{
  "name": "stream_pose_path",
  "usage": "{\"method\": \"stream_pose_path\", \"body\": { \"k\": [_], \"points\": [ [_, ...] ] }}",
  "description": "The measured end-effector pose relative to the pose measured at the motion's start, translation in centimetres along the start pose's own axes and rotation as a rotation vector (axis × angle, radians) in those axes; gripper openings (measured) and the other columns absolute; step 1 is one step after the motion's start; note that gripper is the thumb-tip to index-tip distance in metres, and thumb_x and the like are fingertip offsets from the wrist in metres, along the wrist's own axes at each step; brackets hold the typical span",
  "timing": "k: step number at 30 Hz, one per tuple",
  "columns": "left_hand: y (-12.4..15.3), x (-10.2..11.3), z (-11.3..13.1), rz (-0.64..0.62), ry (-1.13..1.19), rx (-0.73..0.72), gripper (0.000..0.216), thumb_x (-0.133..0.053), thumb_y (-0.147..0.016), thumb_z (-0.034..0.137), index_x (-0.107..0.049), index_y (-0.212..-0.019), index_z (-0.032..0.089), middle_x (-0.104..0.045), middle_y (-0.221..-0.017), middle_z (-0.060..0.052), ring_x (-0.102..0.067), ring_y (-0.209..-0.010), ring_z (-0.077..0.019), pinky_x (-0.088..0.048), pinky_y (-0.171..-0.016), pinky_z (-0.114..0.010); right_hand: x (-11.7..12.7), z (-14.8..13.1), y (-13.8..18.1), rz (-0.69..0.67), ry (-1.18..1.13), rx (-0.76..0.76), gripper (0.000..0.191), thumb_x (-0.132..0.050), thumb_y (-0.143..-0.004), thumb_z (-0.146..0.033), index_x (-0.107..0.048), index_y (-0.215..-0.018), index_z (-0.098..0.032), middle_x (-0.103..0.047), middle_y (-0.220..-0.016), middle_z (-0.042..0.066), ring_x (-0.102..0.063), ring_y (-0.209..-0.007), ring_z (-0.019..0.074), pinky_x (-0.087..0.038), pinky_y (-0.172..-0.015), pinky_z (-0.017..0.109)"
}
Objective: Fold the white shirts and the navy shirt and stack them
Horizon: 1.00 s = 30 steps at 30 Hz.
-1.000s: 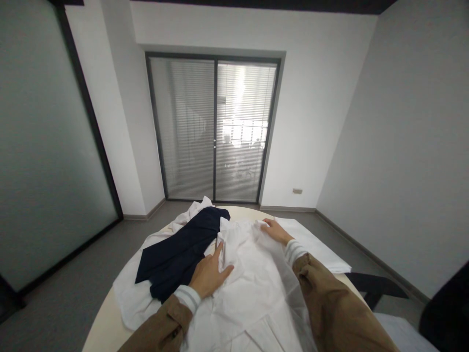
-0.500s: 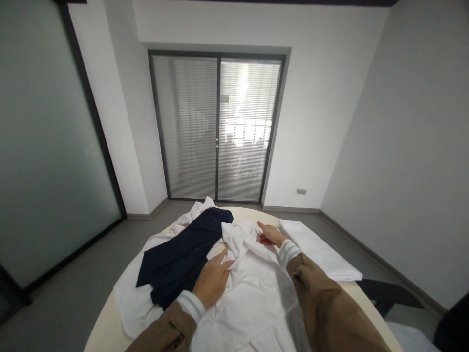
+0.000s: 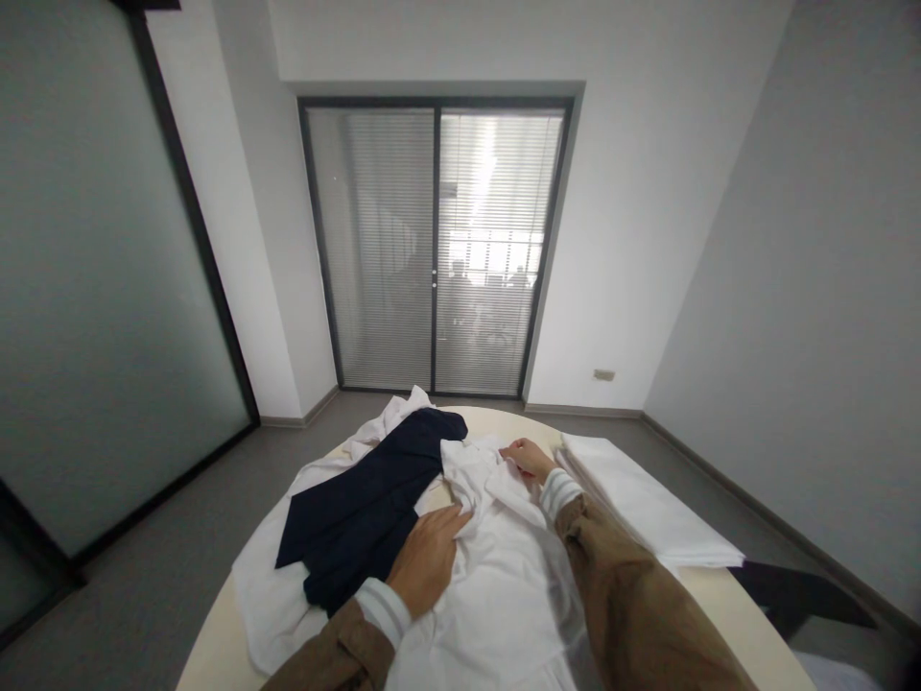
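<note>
A white shirt point(image 3: 496, 576) lies spread on a round cream table point(image 3: 734, 614) in front of me. My left hand point(image 3: 428, 557) rests flat on its left edge with the fingers stretched out, next to a dark navy garment point(image 3: 360, 509). My right hand point(image 3: 529, 456) reaches to the far end of the white shirt, fingers curled on the bunched cloth near the collar. Both arms wear brown sleeves with striped white cuffs.
More white cloth point(image 3: 266, 595) lies under the navy garment at the left. A folded white stack point(image 3: 640, 509) sits at the table's right. A dark chair point(image 3: 806, 595) stands at the right, and sliding glass doors with blinds point(image 3: 436, 245) are ahead.
My right hand has drawn the shirt's far end inward, bunching it. My left hand has shifted slightly right on the cloth. The camera has tilted a little.
</note>
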State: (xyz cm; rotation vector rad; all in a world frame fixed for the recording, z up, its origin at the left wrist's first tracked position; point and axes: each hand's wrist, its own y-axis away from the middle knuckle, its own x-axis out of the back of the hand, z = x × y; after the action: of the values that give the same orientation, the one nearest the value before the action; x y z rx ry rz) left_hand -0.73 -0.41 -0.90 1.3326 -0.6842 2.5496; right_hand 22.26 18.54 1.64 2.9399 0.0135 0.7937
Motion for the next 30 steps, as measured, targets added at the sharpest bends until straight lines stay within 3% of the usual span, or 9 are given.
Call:
{"method": "stream_pose_path", "body": {
  "k": [6, 10, 14, 18, 24, 28, 30],
  "points": [
    [-0.1, 0.2, 0.1, 0.089, 0.127, 0.029, 0.051, -0.040, -0.090, 0.014, -0.054, -0.139, 0.023, -0.057, -0.140, -0.007, -0.049, -0.131, -0.0201, -0.036, -0.115, -0.040, 0.3, -0.6, -0.4, 0.035, -0.084, 0.058, 0.037, -0.066, -0.062, -0.019, -0.054, -0.097, -0.021, -0.056, -0.056, -0.007, -0.049, -0.049, 0.0112, -0.036, -0.047, 0.021],
    [-0.4, 0.7, 0.6, 0.205, 0.277, 0.118, 0.046, -0.033, -0.100, 0.030, -0.049, -0.142, 0.021, -0.053, -0.144, -0.007, -0.048, -0.133, -0.0196, -0.036, -0.115, -0.034, 1.1, -1.4, -1.6, 0.165, -0.104, 0.187, 0.034, -0.059, -0.066, -0.021, -0.053, -0.099, -0.021, -0.064, -0.079, -0.001, -0.057, -0.066, 0.0138, -0.043, -0.057, 0.022],
    [-0.4, 0.9, 0.4, 0.294, 0.421, 0.202, 0.058, -0.038, -0.099, 0.037, -0.028, -0.153, 0.018, -0.045, -0.151, -0.011, -0.050, -0.131, -0.0211, -0.042, -0.109, -0.035, 1.8, -1.2, -2.8, 0.287, -0.082, 0.212, 0.044, -0.054, -0.076, -0.029, -0.048, -0.118, -0.019, -0.063, -0.114, 0.010, -0.062, -0.094, 0.0197, -0.050, -0.075, 0.028],
    [0.1, 1.4, 0.4, 0.279, 0.312, 0.223, 0.075, -0.051, -0.091, 0.039, -0.017, -0.156, 0.023, -0.040, -0.154, -0.010, -0.054, -0.127, -0.0238, -0.047, -0.103, -0.036, 1.5, 0.1, -2.8, 0.251, 0.002, 0.115, 0.064, -0.059, -0.080, -0.039, -0.039, -0.135, -0.013, -0.056, -0.130, 0.021, -0.061, -0.107, 0.0255, -0.049, -0.088, 0.037],
    [0.4, 2.5, 1.7, 0.217, 0.007, 0.022, 0.072, -0.072, -0.072, 0.038, -0.049, -0.139, 0.026, -0.051, -0.142, -0.009, -0.048, -0.128, -0.0309, -0.040, -0.109, -0.041, 1.3, -0.6, -1.0, 0.038, 0.146, 0.109, 0.078, -0.066, -0.072, -0.065, -0.053, -0.132, -0.016, -0.050, -0.138, 0.020, -0.055, -0.122, 0.0287, -0.039, -0.105, 0.040],
    [0.2, 2.2, 2.1, 0.214, -0.083, -0.040, 0.030, -0.064, -0.080, 0.026, -0.066, -0.110, 0.024, -0.064, -0.115, -0.009, -0.060, -0.105, -0.0262, -0.048, -0.093, -0.039, 1.8, -1.9, 1.5, -0.188, 0.523, 0.136, 0.112, -0.078, -0.054, -0.069, -0.038, -0.147, -0.023, -0.029, -0.155, 0.019, -0.042, -0.134, 0.0369, -0.034, -0.108, 0.048],
    [0.1, 1.7, 2.0, 0.254, -0.098, -0.042, 0.014, -0.055, -0.087, 0.021, -0.067, -0.093, 0.023, -0.067, -0.099, -0.007, -0.062, -0.095, -0.0230, -0.049, -0.087, -0.036, 2.0, -2.0, 2.9, -0.180, 0.718, 0.117, 0.119, -0.084, -0.051, -0.062, -0.030, -0.151, -0.025, -0.029, -0.154, 0.020, -0.040, -0.135, 0.0407, -0.035, -0.105, 0.050]
  ]
}}
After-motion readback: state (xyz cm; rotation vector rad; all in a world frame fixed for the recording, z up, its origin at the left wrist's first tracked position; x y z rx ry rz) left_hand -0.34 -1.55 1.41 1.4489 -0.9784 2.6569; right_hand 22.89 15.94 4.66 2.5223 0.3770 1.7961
